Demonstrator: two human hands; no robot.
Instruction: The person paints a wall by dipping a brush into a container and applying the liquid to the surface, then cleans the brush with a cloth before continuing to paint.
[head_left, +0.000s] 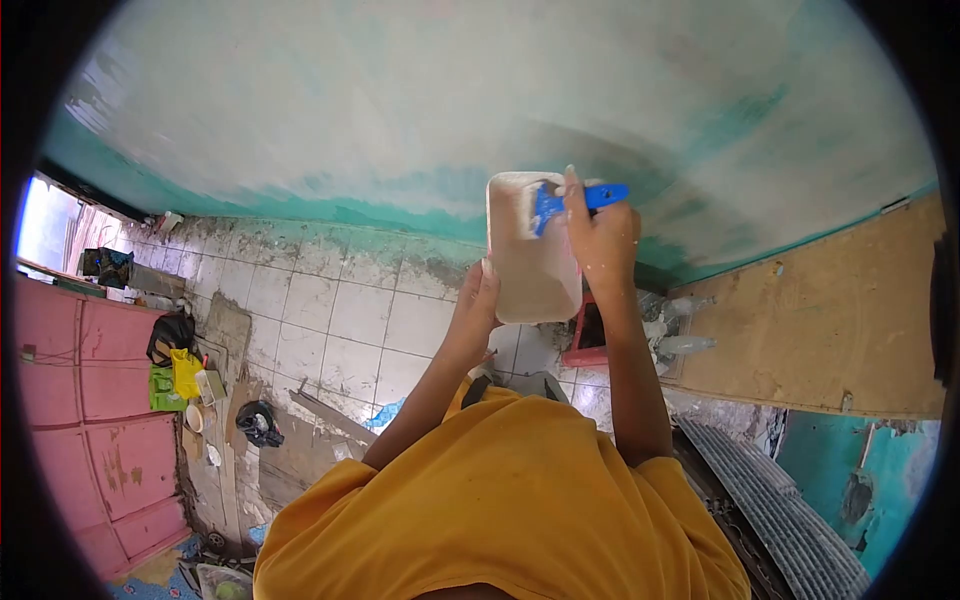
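My left hand (pixel 481 297) grips the lower left side of a white rectangular paint tray (pixel 537 283), thumb on its rim and the other fingers hidden beneath. In my right hand (pixel 606 238) is a paintbrush (pixel 603 195) with a blue handle. Its bristles dip into the upper part of the tray, where whitish paint shows. Pale specks dot the right hand. Beyond the tray stands a wall (pixel 380 110), coated in patchy white over turquoise, with a turquoise strip left along its foot.
White floor tiles (pixel 355 340), dirty in places, lie below. A red plastic object (pixel 584 345) sits under my right arm, near plastic bottles (pixel 685 345). A wooden board (pixel 820 310) is at right, corrugated sheets (pixel 770 505) below it. Pink panels (pixel 100 400) and bags (pixel 185 372) are at left.
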